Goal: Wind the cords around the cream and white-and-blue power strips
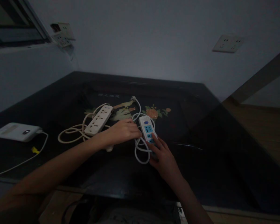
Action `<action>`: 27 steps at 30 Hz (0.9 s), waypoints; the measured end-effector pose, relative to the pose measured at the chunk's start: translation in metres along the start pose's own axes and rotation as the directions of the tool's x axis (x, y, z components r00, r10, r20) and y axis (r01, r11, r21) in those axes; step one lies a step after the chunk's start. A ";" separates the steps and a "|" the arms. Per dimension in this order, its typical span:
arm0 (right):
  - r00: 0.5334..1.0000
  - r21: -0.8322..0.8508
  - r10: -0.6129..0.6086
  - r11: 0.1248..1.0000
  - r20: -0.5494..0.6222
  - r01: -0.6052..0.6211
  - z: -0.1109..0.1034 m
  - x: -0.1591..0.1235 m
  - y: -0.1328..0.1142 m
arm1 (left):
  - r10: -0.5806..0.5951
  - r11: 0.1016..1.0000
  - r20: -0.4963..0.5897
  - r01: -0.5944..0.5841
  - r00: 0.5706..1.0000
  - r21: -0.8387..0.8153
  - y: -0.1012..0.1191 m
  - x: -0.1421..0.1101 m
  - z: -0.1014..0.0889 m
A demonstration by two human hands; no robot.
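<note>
A white power strip with blue sockets (146,122) lies on the dark table in front of me. Its white cord (142,162) is looped loosely around and beneath it. My right hand (163,155) grips the strip's near end, its fingers over the lower sockets and the thumb at the side. Just left of the strip, my left hand (126,132) is closed, its fingertips pinching the cord. Further left rests a second, cream power strip (99,120) with its beige cord (68,142) coiled beside it. My left forearm hides part of that coil.
On the far left lies a white power bank (16,132) with a white cable (43,145) and a yellow tag (35,150). The black table (196,174) has a painted flower pattern. Wall sockets (228,43) are on the wall behind, with more at the left corner.
</note>
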State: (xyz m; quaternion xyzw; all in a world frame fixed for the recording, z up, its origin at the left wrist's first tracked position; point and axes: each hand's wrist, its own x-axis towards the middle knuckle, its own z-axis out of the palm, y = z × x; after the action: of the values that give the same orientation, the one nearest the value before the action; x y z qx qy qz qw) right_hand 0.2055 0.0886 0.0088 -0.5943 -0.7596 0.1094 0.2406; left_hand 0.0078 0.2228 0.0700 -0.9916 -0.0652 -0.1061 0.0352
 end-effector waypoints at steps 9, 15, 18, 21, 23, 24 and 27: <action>0.999 -0.046 0.037 0.998 -0.028 -0.038 -0.002 -0.013 -0.005 | -0.131 0.990 -0.078 0.127 0.988 -0.057 -0.024 0.002 -0.014; 0.996 -0.117 0.083 0.989 -0.028 -0.085 -0.004 -0.030 0.001 | -0.396 0.913 -0.363 0.320 0.843 -0.255 -0.036 0.001 -0.030; 0.994 -0.137 0.110 0.984 -0.025 -0.113 -0.006 -0.038 0.005 | -0.589 0.803 -0.422 0.440 0.689 -0.402 -0.037 0.002 -0.040; 0.992 -0.142 0.121 0.982 -0.020 -0.123 -0.009 -0.045 0.008 | -0.701 0.702 -0.423 0.450 0.575 -0.552 -0.038 0.003 -0.046; 0.993 -0.142 0.116 0.983 -0.031 -0.120 -0.011 -0.050 0.010 | -0.725 0.679 -0.446 0.433 0.526 -0.593 -0.039 0.004 -0.049; 0.992 -0.143 0.116 0.982 -0.040 -0.120 -0.011 -0.052 0.011 | -0.730 0.677 -0.465 0.435 0.501 -0.594 -0.040 0.004 -0.050; 0.990 -0.145 0.128 0.980 -0.060 -0.136 -0.013 -0.061 0.014 | -0.721 0.692 -0.550 0.470 0.422 -0.547 -0.042 0.005 -0.057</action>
State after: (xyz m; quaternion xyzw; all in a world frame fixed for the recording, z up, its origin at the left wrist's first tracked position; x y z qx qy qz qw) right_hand 0.2344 0.0329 -0.0008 -0.6622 -0.7182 0.0531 0.2071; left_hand -0.0050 0.2605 0.1294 -0.7611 -0.3798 -0.5072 -0.1383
